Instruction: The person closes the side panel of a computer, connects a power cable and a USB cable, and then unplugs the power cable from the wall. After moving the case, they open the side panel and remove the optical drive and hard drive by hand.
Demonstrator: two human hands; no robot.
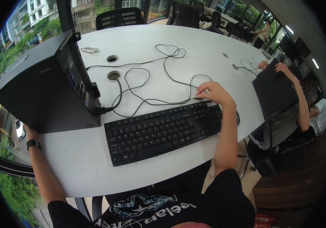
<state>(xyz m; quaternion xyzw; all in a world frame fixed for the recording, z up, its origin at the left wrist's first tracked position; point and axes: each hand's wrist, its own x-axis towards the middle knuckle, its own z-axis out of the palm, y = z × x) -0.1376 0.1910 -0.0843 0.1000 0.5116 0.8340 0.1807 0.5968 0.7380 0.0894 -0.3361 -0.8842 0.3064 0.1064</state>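
Note:
A black computer tower (30, 91) stands on the left of the white table, its ported back panel turned to the right. My left hand (32, 133) is at the tower's lower left edge, with its fingers hidden behind the case. Over the top right of a black keyboard (163, 131), my right hand (215, 93) has thumb and fingers pinched on a thin black cable (166, 103). That cable lies in loose loops across the table. A thicker power cord (121, 93) runs from a table hole into the tower's lower back. The mouse (238, 118) is partly hidden by my right forearm.
Glasses (90, 49) lie behind the tower, near two round cable holes (112, 59). On the right, another person's hands (284, 70) hold a black panel-like case (273, 91) at the table edge. Office chairs (119, 18) line the far side; windows are on the left.

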